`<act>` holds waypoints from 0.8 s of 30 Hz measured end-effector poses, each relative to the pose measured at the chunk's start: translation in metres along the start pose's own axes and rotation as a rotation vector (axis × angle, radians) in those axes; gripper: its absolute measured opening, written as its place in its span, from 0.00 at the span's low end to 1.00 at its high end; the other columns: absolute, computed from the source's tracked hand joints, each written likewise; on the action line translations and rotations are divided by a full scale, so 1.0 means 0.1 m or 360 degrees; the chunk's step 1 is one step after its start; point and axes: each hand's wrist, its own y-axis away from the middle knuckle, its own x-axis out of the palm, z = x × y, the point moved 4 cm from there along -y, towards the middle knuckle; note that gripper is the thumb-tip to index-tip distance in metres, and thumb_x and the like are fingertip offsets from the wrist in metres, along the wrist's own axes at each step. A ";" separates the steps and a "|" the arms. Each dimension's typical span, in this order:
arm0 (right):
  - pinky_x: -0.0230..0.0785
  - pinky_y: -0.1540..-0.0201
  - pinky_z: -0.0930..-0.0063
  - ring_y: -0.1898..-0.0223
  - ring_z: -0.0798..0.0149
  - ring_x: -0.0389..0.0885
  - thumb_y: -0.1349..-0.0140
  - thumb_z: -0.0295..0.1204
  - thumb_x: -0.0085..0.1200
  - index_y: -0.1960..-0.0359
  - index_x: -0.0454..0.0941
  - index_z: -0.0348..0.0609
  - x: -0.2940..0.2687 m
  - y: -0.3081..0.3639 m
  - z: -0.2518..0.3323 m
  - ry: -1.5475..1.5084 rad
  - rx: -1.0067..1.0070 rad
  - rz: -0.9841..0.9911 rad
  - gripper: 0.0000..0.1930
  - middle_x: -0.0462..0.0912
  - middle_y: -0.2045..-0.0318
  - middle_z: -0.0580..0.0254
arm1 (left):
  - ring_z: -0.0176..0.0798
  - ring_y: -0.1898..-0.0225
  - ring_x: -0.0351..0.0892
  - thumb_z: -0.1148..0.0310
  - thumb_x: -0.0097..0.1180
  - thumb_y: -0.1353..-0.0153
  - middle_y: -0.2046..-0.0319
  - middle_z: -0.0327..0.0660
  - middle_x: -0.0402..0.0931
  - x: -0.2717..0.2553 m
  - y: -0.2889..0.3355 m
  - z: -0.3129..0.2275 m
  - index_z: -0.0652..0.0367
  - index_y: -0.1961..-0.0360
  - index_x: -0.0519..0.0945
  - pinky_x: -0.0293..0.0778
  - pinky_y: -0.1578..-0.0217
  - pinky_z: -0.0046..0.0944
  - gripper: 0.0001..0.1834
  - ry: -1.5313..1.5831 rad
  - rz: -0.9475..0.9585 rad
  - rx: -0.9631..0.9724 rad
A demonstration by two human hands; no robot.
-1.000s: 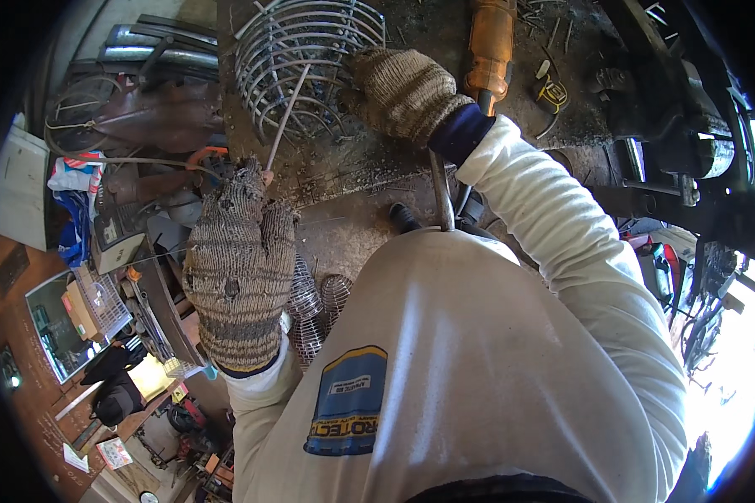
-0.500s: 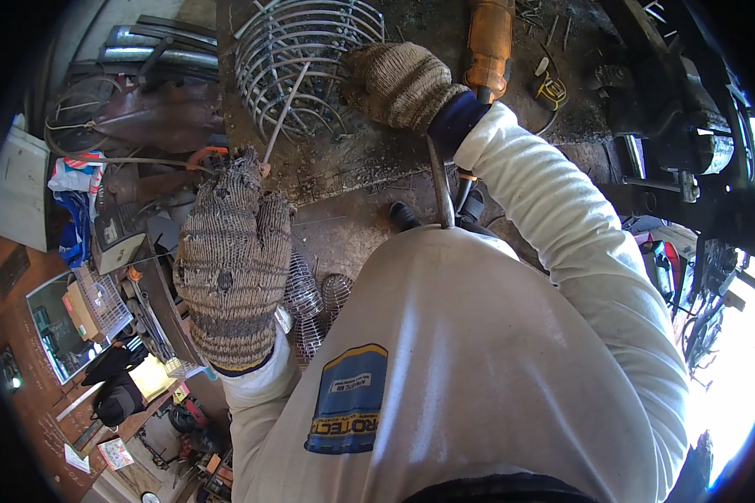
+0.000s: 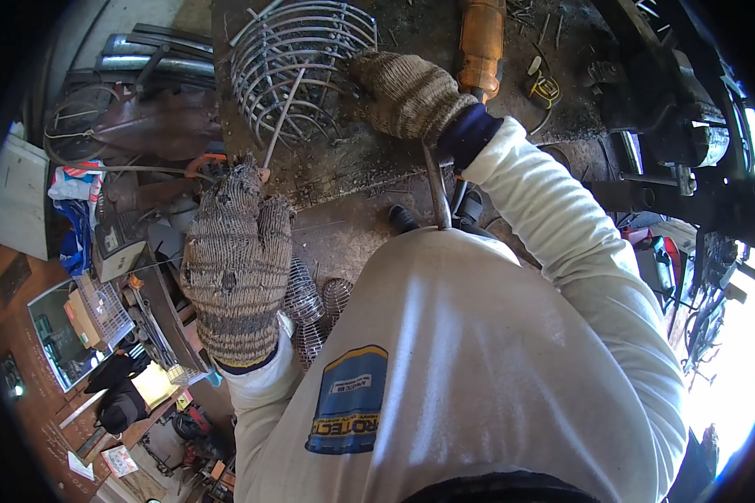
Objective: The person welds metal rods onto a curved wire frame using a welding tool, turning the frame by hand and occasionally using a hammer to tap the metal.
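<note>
A rounded frame of bent metal wire [image 3: 304, 33], like an open basket, lies on the dark workbench [image 3: 369, 155] in the upper middle. My left hand [image 3: 237, 268], in a worn striped knitted glove, is closed around the lower end of a thin grey metal rod [image 3: 283, 117]. The rod's far end reaches over the frame's wires. At the frame's right side is my right hand [image 3: 415, 94], in a similar glove, its fingers curled at the wires; the fingertips are dark and partly hidden. Below its wrist, a bent metal bar [image 3: 436, 189] runs toward my body.
An orange cylindrical tool [image 3: 481, 50] lies right of my right hand, beside a yellow-and-black tape measure [image 3: 545, 90]. Wire mesh pieces [image 3: 304, 298] sit lower, past my left glove. A crowded side bench with a wire tray [image 3: 105, 314] stands left; dark metal machinery [image 3: 671, 109] stands right.
The view has shifted slightly. My right hand sits a little lower and farther right against the wire frame. My left hand still holds the rod over the frame.
</note>
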 end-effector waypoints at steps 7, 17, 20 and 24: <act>0.74 0.49 0.56 0.53 0.44 0.81 0.35 0.46 0.54 0.51 0.79 0.42 0.04 0.03 -0.04 -0.0295 0.0109 0.0018 0.21 0.83 0.57 0.47 | 0.48 0.56 0.82 0.68 0.63 0.43 0.57 0.45 0.83 0.01 0.00 0.05 0.55 0.47 0.81 0.77 0.54 0.46 0.20 0.0102 0.0071 -0.0046; 0.73 0.45 0.61 0.49 0.49 0.82 0.38 0.44 0.60 0.46 0.80 0.46 0.11 0.01 -0.17 -0.0450 0.0358 0.0129 0.22 0.84 0.53 0.51 | 0.46 0.58 0.84 0.69 0.64 0.43 0.57 0.45 0.83 0.05 0.01 0.11 0.53 0.49 0.82 0.79 0.55 0.44 0.19 0.0365 0.0080 -0.0177; 0.72 0.43 0.62 0.48 0.50 0.81 0.38 0.43 0.60 0.46 0.81 0.46 0.14 -0.02 -0.20 -0.0410 0.0365 0.0205 0.21 0.83 0.51 0.52 | 0.46 0.59 0.84 0.69 0.64 0.44 0.57 0.45 0.83 0.08 0.00 0.15 0.55 0.49 0.82 0.79 0.55 0.43 0.19 0.0351 0.0208 -0.0243; 0.71 0.42 0.63 0.47 0.51 0.81 0.38 0.42 0.60 0.47 0.81 0.46 0.16 -0.03 -0.24 -0.0565 0.0308 0.0221 0.21 0.83 0.49 0.53 | 0.45 0.60 0.84 0.69 0.64 0.43 0.58 0.45 0.83 0.10 0.00 0.17 0.56 0.48 0.81 0.79 0.57 0.43 0.20 0.0396 0.0055 -0.0103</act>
